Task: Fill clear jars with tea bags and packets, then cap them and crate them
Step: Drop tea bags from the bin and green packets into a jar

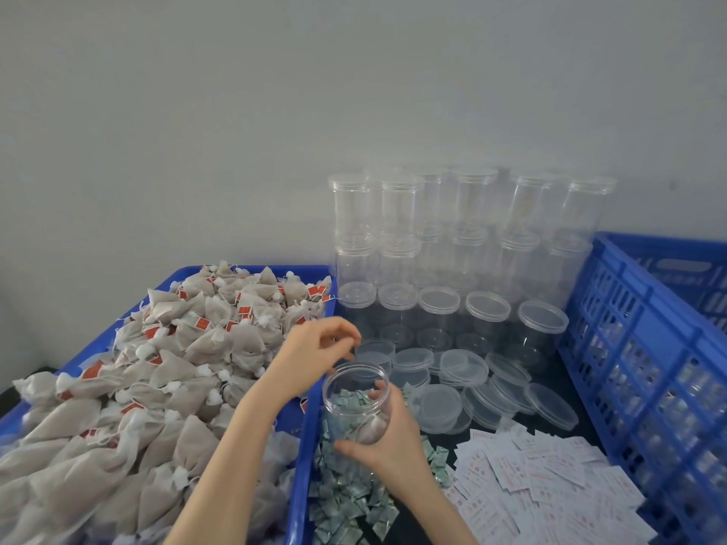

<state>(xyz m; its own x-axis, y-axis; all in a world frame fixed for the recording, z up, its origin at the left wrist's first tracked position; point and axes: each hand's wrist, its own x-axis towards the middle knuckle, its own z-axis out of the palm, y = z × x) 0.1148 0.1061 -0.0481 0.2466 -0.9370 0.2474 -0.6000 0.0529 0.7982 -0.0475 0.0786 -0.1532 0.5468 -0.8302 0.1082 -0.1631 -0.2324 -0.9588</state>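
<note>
Lids [464, 365] lie behind the jar [356, 399] in the right grip [387, 434]; left grip [314, 354] curled, contents unclear.

Soft even light, slight wide-angle blur

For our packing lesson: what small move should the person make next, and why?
Probably reach the left hand to the tea bags and bring one to the open jar. The right hand holds the uncapped jar, and the left hovers over its mouth.
</note>
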